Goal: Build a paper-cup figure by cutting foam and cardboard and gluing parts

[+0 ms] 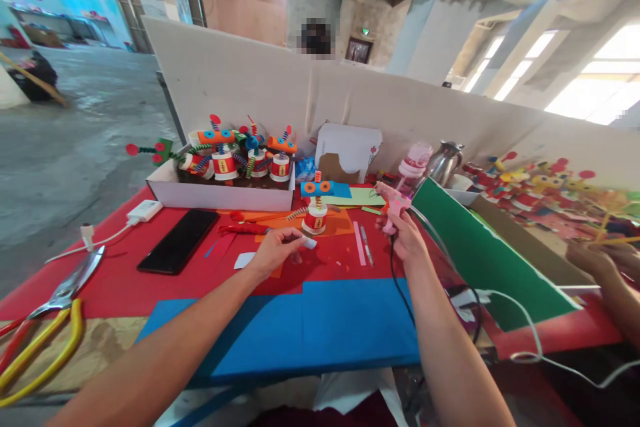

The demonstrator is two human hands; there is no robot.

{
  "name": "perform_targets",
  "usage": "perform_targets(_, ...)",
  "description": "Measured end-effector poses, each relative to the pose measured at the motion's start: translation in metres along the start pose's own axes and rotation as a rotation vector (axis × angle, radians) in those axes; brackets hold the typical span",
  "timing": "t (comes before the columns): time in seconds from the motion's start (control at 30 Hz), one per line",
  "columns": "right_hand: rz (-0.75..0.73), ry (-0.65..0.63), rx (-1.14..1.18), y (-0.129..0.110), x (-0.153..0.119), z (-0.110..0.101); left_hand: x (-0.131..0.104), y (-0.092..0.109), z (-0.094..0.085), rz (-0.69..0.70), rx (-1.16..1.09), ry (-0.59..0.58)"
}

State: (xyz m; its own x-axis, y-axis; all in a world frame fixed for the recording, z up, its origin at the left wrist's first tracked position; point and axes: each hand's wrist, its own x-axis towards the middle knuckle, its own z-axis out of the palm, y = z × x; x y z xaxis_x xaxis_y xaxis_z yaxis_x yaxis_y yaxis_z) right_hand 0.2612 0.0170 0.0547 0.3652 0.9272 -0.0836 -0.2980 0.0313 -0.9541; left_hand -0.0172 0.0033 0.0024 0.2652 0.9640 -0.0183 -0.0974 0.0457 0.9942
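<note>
My left hand (277,250) pinches a small piece of white paper (309,243) just in front of a paper-cup figure (316,216). That figure stands upright, with a red and white cup body, a blue tube head with orange eyes and coiled paper limbs. In my right hand (405,233) is a pink hot glue gun (393,204), its nozzle pointing up and left and its dark cord hanging down. Between the hands lie a pink paper strip (359,243) and a pen (367,246). Scissors with red handles (243,228) rest left of the figure.
A white box (220,197) holds several similar figures at the back left. A black phone (177,241) and large yellow-and-red-handled shears (55,313) lie at left. A green board (485,253) leans on the right, where another person's hands (600,263) work near more figures.
</note>
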Motion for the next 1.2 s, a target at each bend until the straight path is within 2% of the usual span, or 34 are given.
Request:
perform_targets(0.17, 0.036, -0.301, -0.066, -0.001, -0.042, 0.021, 0.003, -0.001, 0.001, -0.041, -0.253, 0.064)
perform_targets(0.27, 0.011, -0.372, -0.170, 0.005, -0.062, 0.033, 0.003, 0.000, 0.000, -0.043, -0.341, 0.074)
perform_targets(0.37, -0.086, -0.416, -0.349, 0.014, -0.076, 0.042, 0.004, -0.001, -0.002, -0.044, -0.298, 0.081)
perform_targets(0.6, -0.430, -0.428, -0.797, 0.025, -0.096, 0.046, 0.008, -0.006, -0.003, -0.003, -0.172, 0.180)
perform_targets(0.83, -0.522, -0.424, -0.928, 0.037, -0.104, 0.045, 0.008, -0.002, 0.000, -0.009, -0.224, 0.155)
perform_targets(1.07, -0.691, -0.388, -1.021, 0.050, -0.105, 0.045, 0.009, -0.003, 0.000, 0.022, -0.178, 0.163)
perform_targets(1.2, -0.710, -0.386, -1.044, 0.050, -0.108, 0.046, 0.008, -0.003, 0.000, 0.038, -0.153, 0.164)
